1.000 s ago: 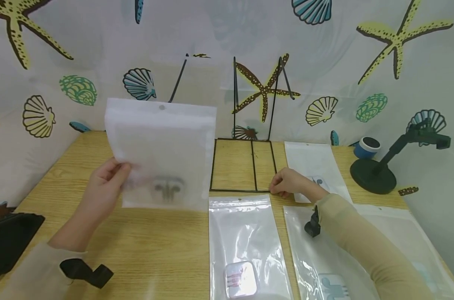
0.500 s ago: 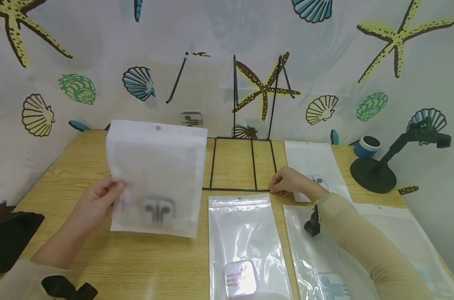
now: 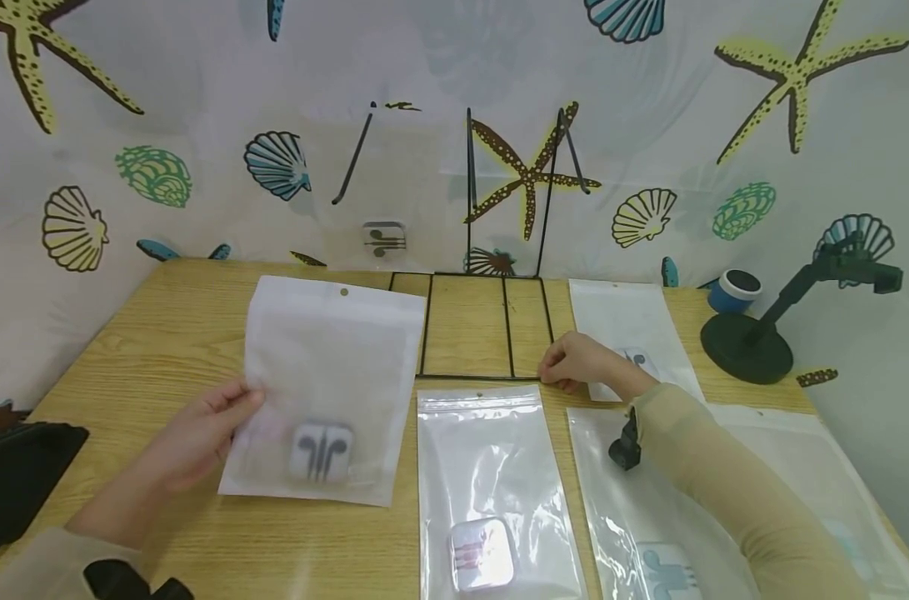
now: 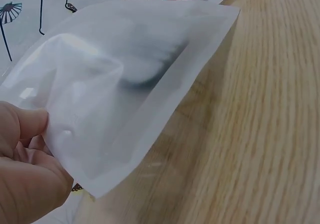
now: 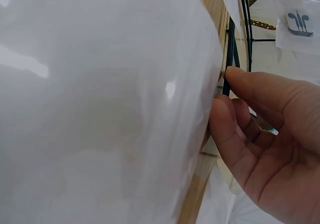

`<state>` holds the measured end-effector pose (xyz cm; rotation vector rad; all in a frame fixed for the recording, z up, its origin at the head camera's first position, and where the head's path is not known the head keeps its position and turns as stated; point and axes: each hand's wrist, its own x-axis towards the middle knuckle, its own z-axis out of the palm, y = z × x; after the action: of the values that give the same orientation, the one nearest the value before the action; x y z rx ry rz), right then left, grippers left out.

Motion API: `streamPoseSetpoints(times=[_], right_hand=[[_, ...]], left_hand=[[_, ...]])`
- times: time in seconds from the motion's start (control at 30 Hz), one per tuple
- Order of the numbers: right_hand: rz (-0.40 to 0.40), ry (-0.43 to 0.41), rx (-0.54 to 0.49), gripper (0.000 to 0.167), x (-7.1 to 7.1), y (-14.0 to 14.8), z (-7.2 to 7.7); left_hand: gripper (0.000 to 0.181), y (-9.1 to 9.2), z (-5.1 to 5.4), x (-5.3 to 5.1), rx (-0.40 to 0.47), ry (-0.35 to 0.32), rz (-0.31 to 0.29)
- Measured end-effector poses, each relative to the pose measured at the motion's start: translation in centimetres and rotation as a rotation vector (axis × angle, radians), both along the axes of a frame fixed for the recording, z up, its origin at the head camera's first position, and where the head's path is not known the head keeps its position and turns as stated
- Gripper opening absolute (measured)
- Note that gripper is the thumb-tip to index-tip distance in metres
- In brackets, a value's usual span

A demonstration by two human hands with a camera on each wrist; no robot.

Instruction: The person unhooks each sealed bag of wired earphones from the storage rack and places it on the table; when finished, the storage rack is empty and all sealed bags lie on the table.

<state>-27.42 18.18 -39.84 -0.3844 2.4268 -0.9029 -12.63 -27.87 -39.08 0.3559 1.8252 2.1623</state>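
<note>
In the head view my left hand pinches the left edge of a white translucent zip bag, thumb on the near face. The bag hangs tilted just above the table; wired earphones in a square case show faintly through its lower part. My right hand pinches the front right corner of a black wire display rack. In the right wrist view, thumb and fingers close on the rack's thin black bar. A similar bag with cased earphones hangs on the rack's left side.
A shiny zip bag with a square case lies front centre. A smaller bag and a large bag lie at the right. Beyond them stand a blue jar and a black stand. A black object sits far left.
My left hand has lowered the bag from in front of the rack's left side toward the table, uncovering the hanging bag's earphones. My right hand has stayed on the rack corner.
</note>
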Motion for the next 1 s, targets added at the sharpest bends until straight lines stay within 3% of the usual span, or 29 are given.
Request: streamPoseSetpoints(times=[0.2,0.4,0.57,0.73,1.0], right_hand=[[0.009,0.003,0.0,0.007,-0.1,0.0,0.1],[0.01,0.004,-0.003,0.007,-0.1,0.1,0.1],[0.019,-0.006,-0.013,0.007,-0.1,0.2,0.2],[0.045,-0.014,-0.03,0.008,0.0,0.2,0.6],[0.006,-0.007,-0.008,0.007,0.0,0.1,0.1]], left_hand=[[0.025,-0.1,-0.3,0.0,-0.074,-0.063,0.032],[0.019,-1.0,0.1,0.0,-0.265,-0.107,0.053],[0.027,-2.1,0.1,-0.2,-0.301,-0.126,-0.024],[0.021,-3.0,0.1,-0.4,-0.308,-0.152,-0.126],[0.037,-2.9,0.0,0.0,-0.427,-0.211,-0.12]])
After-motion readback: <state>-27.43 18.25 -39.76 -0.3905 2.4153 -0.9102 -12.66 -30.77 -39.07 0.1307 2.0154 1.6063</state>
